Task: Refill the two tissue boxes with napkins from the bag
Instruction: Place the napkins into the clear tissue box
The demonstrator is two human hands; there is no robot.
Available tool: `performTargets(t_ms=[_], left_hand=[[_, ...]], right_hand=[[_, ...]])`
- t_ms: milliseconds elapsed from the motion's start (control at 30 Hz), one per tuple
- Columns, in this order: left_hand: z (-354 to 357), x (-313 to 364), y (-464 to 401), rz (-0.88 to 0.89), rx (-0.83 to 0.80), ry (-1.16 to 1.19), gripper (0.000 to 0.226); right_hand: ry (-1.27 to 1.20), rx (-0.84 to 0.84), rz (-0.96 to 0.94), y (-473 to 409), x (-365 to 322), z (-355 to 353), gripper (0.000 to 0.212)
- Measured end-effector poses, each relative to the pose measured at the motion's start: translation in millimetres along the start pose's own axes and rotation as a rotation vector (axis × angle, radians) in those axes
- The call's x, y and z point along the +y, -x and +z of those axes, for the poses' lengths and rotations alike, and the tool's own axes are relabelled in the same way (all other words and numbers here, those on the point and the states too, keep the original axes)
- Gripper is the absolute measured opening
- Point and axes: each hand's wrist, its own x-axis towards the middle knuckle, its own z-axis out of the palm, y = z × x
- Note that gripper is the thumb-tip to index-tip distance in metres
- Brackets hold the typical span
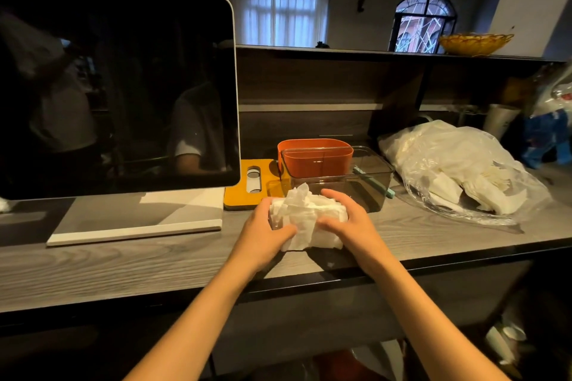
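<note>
- My left hand point(268, 233) and right hand point(346, 219) both clasp a stack of white napkins point(306, 216), just above the worktop point(154, 260).
- Behind it sit a clear box point(349, 176) and an orange box point(315, 158), touching or maybe nested.
- The plastic bag point(458, 170) of napkins lies to the right.

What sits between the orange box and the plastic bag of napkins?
In the head view, the clear box sits between the orange box and the bag, with a teal lid leaning at its right side.

White napkins point(306, 215) — orange box point(315, 158)
</note>
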Motion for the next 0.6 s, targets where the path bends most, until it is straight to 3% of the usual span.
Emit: performTargets(t_ms=[167, 333, 467, 600], left_hand=[[30, 10, 3, -0.068, 0.178, 0.128, 0.045], [41, 15, -5, -0.107, 0.469, 0.171, 0.02], [37, 11, -6, -0.065, 0.417, 0.362, 0.014], [37, 16, -7, 0.022, 0.447, 0.282, 0.017]], right_hand=[[-0.082, 0.151, 0.061, -3, -4, 26, 0.048], [-0.195, 0.389, 0.062, -9, -2, 39, 0.034], [-0.172, 0.359, 0.101, -15, 2, 37, 0.026], [-0.164, 0.357, 0.054, -14, 3, 44, 0.023]])
